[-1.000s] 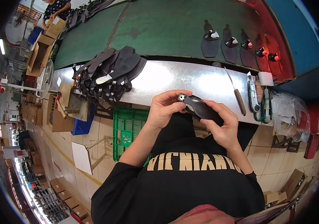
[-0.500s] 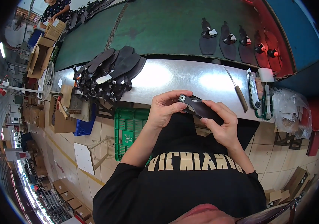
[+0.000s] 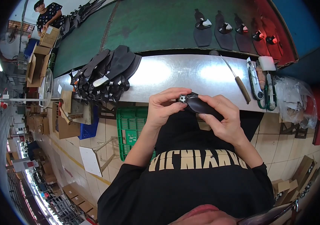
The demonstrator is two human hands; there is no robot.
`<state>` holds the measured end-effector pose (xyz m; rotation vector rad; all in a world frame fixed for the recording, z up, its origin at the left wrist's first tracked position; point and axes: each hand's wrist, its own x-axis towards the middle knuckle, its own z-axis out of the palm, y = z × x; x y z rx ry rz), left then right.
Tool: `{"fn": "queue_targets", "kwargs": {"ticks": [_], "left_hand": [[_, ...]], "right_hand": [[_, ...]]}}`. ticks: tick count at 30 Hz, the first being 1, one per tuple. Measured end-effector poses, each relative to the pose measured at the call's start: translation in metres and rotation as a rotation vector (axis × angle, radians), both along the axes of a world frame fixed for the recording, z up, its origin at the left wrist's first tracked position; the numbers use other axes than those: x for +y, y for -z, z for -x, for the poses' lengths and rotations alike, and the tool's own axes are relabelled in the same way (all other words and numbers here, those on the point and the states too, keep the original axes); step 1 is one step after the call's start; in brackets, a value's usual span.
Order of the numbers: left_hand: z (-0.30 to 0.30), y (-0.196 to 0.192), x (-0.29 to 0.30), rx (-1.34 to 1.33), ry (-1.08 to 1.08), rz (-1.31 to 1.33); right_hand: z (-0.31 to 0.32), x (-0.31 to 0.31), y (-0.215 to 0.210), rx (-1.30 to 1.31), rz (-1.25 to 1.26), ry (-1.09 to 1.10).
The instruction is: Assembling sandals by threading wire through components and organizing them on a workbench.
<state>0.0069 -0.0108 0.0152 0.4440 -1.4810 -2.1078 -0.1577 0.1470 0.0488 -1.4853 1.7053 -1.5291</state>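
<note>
1. Steel bench (image 3: 178,75) = landmark; places below are relative to it.
2. Black shoe piece (image 3: 199,106): held up at the bench's near edge, on the wearer's side, between both hands.
3. Left hand (image 3: 163,108): thumb and fingers pinching the piece's end with the small whitish fitting.
4. Right hand (image 3: 223,118): grasping the other end, thumb on the near side, fingers on the far side; part of the piece hidden by it.
5. Heap of black shoe pieces (image 3: 120,63): on the bench's left part, overlapping, some soles sticking past its far edge.
6. Green belt (image 3: 156,30): along the bench's far side; five dark shoe pieces (image 3: 203,36) in a row there, beyond the bench's right part, rightmost ones lit red.
7. On the bench's right part: thin pointed tool (image 3: 242,89) with brown handle, box cutter (image 3: 255,80), green-handled scissors (image 3: 270,95), white block (image 3: 266,63).
8. Clear plastic bag (image 3: 298,103): just off the bench's right end.
9. Green crate (image 3: 130,129): floor level, near side of the bench, below the heap.
10. Co-worker (image 3: 49,17): beyond the bench's left end, hands at a cardboard box (image 3: 49,36).
</note>
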Motion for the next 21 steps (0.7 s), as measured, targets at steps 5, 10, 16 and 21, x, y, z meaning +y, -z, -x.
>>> {"fn": "queue_targets", "kwargs": {"ticks": [5,10,16,21], "left_hand": [[-0.004,0.003,-0.008,0.036,0.099,0.116],[-0.002,0.0,-0.012,0.072,0.193,0.122],[-0.002,0.001,-0.01,0.007,0.213,0.207],[0.003,-0.003,0.002,-0.118,0.156,0.045]], "right_hand": [[0.001,-0.004,-0.002,0.119,0.023,0.01],[0.0,-0.004,0.0,0.19,0.023,0.021],[-0.001,-0.004,0.002,0.205,-0.043,0.009],[0.002,-0.006,0.015,-0.206,-0.168,0.027]]}}
